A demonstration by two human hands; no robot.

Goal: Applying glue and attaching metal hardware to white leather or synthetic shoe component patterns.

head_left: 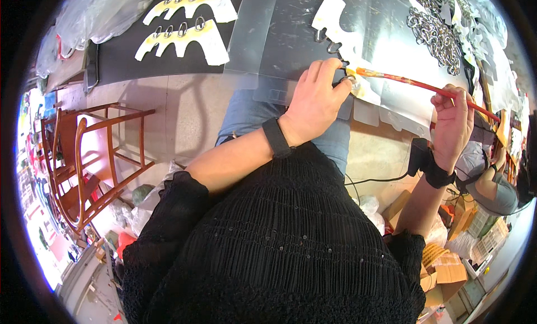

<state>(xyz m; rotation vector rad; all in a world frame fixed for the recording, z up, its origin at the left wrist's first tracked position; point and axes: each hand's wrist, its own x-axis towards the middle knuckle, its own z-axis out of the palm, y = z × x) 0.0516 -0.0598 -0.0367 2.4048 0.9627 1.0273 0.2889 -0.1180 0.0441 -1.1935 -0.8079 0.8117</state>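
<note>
A white scalloped piece (333, 15) with metal rings along its notched edge lies on a clear plastic sheet (291, 38). My left hand (316, 99) is closed at its near part, thumb and fingers pinching a metal ring (350, 79). From the right, my right hand (452, 122) grips a thin red paintbrush (414, 83) between thumb and fingers. The brush tip meets the white piece beside my left fingertips. Whether the ring is fixed to the piece there is hidden by my fingers.
Two more scalloped pieces with rings, one (215, 44) nearer, lie on the dark table at left. A heap of metal rings (433, 36) sits at far right. A wooden chair (106, 156) stands left; another person (495, 187) sits at right, near cardboard boxes (447, 273).
</note>
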